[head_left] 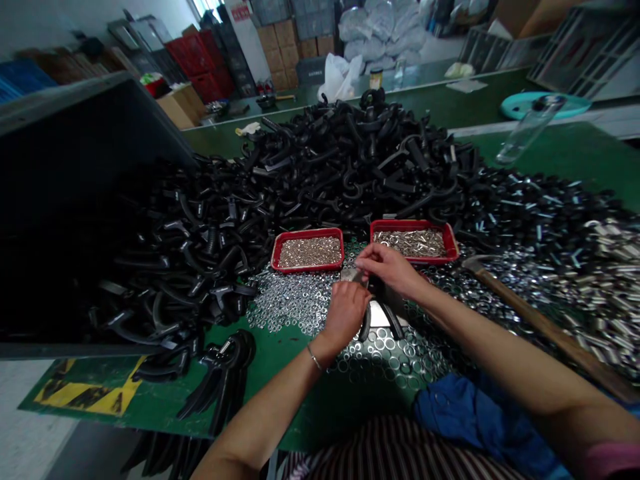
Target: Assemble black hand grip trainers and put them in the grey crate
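Note:
My left hand (344, 312) is closed around a black forked plastic part (392, 320), whose two curved legs point toward me over a pale plate (381, 315). My right hand (391, 268) is just above it, thumb and fingertips pinched together. What sits in that pinch is too small to name. Beyond the hands stand two red trays: the left tray (308, 269) holds tiny metal pieces, the right tray (414, 260) small metal pins. Silver rings (287, 303) lie left of my left hand, and larger rings (400, 363) lie nearer my body.
A large heap of black plastic parts (350, 160) fills the far middle. On the right are a wooden-handled hammer (540, 323), metal sleeves (610, 293) and a clear bottle (530, 130). A dark bin (100, 350) stands at left, near stacked black handles (225, 373).

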A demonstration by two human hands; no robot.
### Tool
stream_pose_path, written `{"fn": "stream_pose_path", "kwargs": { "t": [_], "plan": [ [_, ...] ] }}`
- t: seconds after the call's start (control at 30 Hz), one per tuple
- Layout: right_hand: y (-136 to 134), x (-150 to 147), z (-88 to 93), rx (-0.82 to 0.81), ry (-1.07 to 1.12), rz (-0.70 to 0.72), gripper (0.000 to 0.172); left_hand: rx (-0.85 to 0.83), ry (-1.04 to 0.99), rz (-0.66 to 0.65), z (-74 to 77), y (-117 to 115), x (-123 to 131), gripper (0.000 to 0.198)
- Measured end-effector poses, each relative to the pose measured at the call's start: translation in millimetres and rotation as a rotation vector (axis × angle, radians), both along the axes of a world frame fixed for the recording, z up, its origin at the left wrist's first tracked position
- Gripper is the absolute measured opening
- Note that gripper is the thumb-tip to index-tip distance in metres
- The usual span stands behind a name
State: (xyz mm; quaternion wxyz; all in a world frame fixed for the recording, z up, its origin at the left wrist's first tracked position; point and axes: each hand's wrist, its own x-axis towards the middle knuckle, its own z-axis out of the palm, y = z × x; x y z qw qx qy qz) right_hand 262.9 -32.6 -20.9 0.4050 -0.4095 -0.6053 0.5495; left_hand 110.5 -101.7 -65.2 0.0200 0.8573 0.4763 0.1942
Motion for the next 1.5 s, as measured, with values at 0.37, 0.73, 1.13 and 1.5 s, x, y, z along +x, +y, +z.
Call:
{"fn": "stream_pose_path", "kwargs": {
  "t": [0.37, 0.73, 1.13, 1.5],
  "plan": [
    [-87, 83, -15.3, -0.097, -0.287, -0.075, 0.026, -0.118, -0.163, -0.085, 15.7, -2, -20, 0.021],
    [-65, 47, -18.8, 0.1, -0.366, -0.105, 0.023, -0.125, 0.317, 0.475, 52.5, 123, -91, 0.028],
    [-57, 31, -46.8, 0.684, -0.63, -0.006, 0.016, -0.121, 0.33, 0.586, 36.7, 121, -86, 0.035],
    [-52, 34, -45.0, 0.775, -0.731, 0.066, 0.019, -0.055, 0.243, 0.615, 30.6, 116, -86, 0.03]
  ]
}}
